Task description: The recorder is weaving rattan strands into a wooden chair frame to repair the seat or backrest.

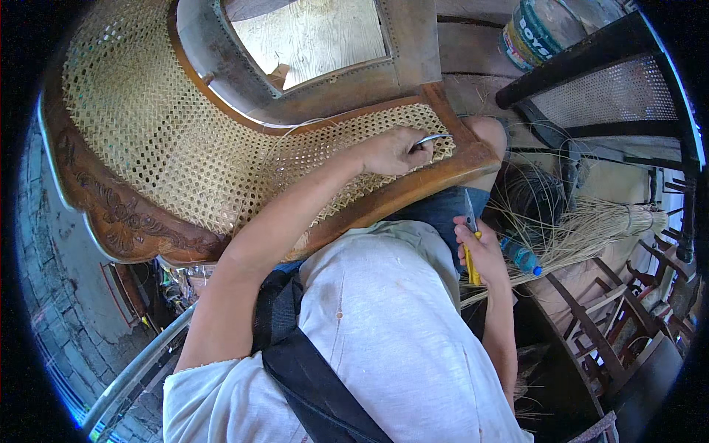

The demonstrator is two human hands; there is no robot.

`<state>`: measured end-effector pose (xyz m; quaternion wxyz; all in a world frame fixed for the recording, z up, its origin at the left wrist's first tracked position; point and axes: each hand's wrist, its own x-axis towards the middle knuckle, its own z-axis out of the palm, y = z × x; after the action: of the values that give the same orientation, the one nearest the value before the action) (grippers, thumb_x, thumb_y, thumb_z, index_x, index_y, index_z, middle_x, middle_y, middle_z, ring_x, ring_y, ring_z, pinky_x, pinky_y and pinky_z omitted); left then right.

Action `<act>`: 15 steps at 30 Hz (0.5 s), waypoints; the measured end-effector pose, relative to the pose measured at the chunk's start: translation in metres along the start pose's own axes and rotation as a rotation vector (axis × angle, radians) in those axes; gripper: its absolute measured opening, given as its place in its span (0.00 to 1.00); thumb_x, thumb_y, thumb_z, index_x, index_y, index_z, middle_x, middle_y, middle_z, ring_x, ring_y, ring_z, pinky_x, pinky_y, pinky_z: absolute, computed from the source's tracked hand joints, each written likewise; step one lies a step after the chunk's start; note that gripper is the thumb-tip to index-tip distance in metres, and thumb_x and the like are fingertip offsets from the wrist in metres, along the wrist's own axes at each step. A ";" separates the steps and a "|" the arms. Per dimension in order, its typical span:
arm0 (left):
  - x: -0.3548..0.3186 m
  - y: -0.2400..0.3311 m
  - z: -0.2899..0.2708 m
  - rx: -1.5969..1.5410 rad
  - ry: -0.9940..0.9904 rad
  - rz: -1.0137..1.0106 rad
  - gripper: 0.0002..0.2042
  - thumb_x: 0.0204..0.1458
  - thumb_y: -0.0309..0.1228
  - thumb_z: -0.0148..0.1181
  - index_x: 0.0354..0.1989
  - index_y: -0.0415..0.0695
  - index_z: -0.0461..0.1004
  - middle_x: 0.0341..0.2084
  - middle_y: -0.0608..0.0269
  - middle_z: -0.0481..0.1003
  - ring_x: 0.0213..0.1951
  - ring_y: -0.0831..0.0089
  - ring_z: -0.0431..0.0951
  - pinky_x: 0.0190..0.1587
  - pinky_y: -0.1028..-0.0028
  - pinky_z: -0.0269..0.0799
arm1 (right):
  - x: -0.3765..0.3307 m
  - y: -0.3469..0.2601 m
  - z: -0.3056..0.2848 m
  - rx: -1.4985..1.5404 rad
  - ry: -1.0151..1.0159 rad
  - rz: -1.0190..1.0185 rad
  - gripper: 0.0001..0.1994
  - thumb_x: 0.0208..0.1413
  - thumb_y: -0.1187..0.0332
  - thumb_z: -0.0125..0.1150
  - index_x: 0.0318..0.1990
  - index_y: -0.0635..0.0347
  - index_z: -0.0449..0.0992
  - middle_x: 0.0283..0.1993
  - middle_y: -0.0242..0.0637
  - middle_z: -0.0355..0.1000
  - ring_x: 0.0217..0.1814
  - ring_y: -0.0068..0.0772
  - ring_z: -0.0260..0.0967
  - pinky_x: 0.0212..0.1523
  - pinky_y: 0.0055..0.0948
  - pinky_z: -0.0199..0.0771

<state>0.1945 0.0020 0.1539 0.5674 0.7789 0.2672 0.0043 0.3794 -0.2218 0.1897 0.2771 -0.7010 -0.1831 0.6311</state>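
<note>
A carved wooden chair frame (354, 215) lies across my lap, filled with woven cane (159, 122). My left hand (397, 151) rests over the narrow right end of the weave. Its fingers are closed on a slim, curved metal tool (430, 138), whose tip points right toward the frame's end; the lower part is hidden by the fingers. Lower right, apart from the chair, my right hand (484, 255) grips a yellow-handled tool (473, 269) with a pointed metal blade upward. Whether it is scissors or a knife, I cannot tell. A loose cane strand (314, 120) arcs above the weave.
Beyond the chair lies a grey panel (325, 107) with a square opening. To the right are a bundle of cane strands (591, 221), a blue plastic bottle (523, 258), and a dark chair (591, 70) with a cane panel. A paint bucket (543, 33) stands at the far right.
</note>
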 end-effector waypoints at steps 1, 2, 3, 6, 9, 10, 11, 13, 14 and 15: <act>0.000 -0.001 0.002 -0.001 -0.001 0.000 0.06 0.57 0.29 0.54 0.38 0.40 0.73 0.29 0.57 0.75 0.33 0.69 0.75 0.40 0.68 0.71 | 0.001 0.002 0.001 0.002 -0.005 0.000 0.16 0.58 0.61 0.58 0.50 0.60 0.71 0.29 0.29 0.66 0.21 0.16 0.63 0.21 0.19 0.65; 0.001 -0.002 0.006 0.062 0.038 0.052 0.06 0.58 0.28 0.53 0.38 0.40 0.73 0.29 0.55 0.75 0.33 0.67 0.75 0.40 0.68 0.71 | 0.001 0.002 0.001 0.002 -0.005 0.001 0.16 0.58 0.61 0.58 0.50 0.60 0.71 0.29 0.29 0.66 0.21 0.16 0.63 0.21 0.19 0.65; 0.001 -0.003 0.008 0.125 0.077 0.104 0.05 0.58 0.27 0.52 0.38 0.40 0.73 0.29 0.54 0.75 0.33 0.64 0.75 0.40 0.67 0.71 | 0.001 0.002 0.003 -0.006 -0.005 -0.001 0.16 0.59 0.62 0.58 0.50 0.60 0.71 0.29 0.29 0.66 0.21 0.16 0.63 0.20 0.19 0.65; 0.001 0.005 0.007 0.279 0.078 0.301 0.06 0.58 0.29 0.51 0.37 0.39 0.72 0.29 0.51 0.75 0.32 0.61 0.75 0.40 0.65 0.71 | 0.003 0.002 0.003 -0.008 -0.011 -0.007 0.16 0.59 0.62 0.58 0.49 0.61 0.72 0.29 0.29 0.67 0.21 0.16 0.63 0.20 0.19 0.65; 0.004 0.012 -0.007 0.115 -0.018 0.103 0.08 0.54 0.31 0.54 0.36 0.39 0.73 0.28 0.50 0.75 0.33 0.59 0.76 0.39 0.64 0.70 | 0.004 0.001 0.002 -0.003 -0.011 -0.014 0.15 0.59 0.62 0.58 0.49 0.62 0.72 0.29 0.30 0.67 0.21 0.16 0.63 0.19 0.19 0.64; 0.005 0.012 -0.011 0.113 -0.019 0.102 0.08 0.54 0.31 0.54 0.36 0.39 0.73 0.28 0.50 0.75 0.33 0.59 0.76 0.39 0.64 0.70 | 0.003 0.001 0.002 0.001 -0.001 -0.011 0.15 0.59 0.63 0.58 0.48 0.62 0.72 0.29 0.30 0.67 0.21 0.16 0.64 0.19 0.19 0.64; 0.007 0.010 -0.016 0.078 -0.077 0.052 0.08 0.54 0.31 0.54 0.35 0.39 0.73 0.27 0.52 0.75 0.31 0.63 0.75 0.38 0.66 0.70 | 0.003 0.002 0.001 0.001 -0.001 -0.008 0.15 0.59 0.63 0.58 0.48 0.62 0.72 0.29 0.30 0.67 0.21 0.16 0.64 0.19 0.19 0.64; 0.011 0.008 -0.018 0.042 -0.138 0.001 0.08 0.53 0.32 0.55 0.35 0.39 0.73 0.26 0.55 0.74 0.30 0.67 0.74 0.37 0.68 0.70 | 0.004 0.003 -0.001 0.007 0.016 -0.010 0.15 0.59 0.63 0.58 0.48 0.62 0.72 0.29 0.30 0.67 0.21 0.17 0.64 0.19 0.19 0.64; 0.014 0.008 -0.018 0.033 -0.161 -0.012 0.08 0.52 0.32 0.56 0.34 0.39 0.73 0.25 0.58 0.74 0.30 0.70 0.73 0.36 0.69 0.69 | 0.003 0.003 -0.001 0.009 0.017 -0.007 0.15 0.59 0.63 0.58 0.48 0.62 0.72 0.29 0.30 0.67 0.21 0.17 0.64 0.19 0.19 0.64; 0.016 0.008 -0.017 0.023 -0.184 -0.027 0.09 0.52 0.33 0.56 0.33 0.40 0.73 0.24 0.61 0.73 0.29 0.73 0.72 0.35 0.71 0.69 | 0.003 0.003 -0.001 0.013 0.021 0.002 0.15 0.59 0.63 0.58 0.48 0.62 0.72 0.29 0.30 0.67 0.21 0.17 0.64 0.19 0.19 0.65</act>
<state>0.2057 0.0221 0.1623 0.5805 0.7788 0.2243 -0.0779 0.3806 -0.2228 0.1856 0.2828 -0.7059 -0.1752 0.6253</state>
